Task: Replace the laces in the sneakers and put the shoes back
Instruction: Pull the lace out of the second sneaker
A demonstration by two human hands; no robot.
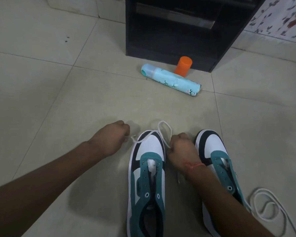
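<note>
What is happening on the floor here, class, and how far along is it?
A person is holding a white lace stretched between the left hand and the right hand, across the toe of the left-hand sneaker. Neither this shoe nor the other sneaker has a lace in its eyelets yet. A second white lace lies loose on the tiled floor to the right. A light blue spray can lies beyond, beside an orange cap.

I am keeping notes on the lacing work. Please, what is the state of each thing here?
Left hand: grip on lace end.
Right hand: grip on lace.
White lace: draped over toe, unthreaded.
Left sneaker: eyelets empty.
Right sneaker: eyelets empty.
Second lace: loose on floor.
Spray can: lying down.
Orange cap: upright.
</note>
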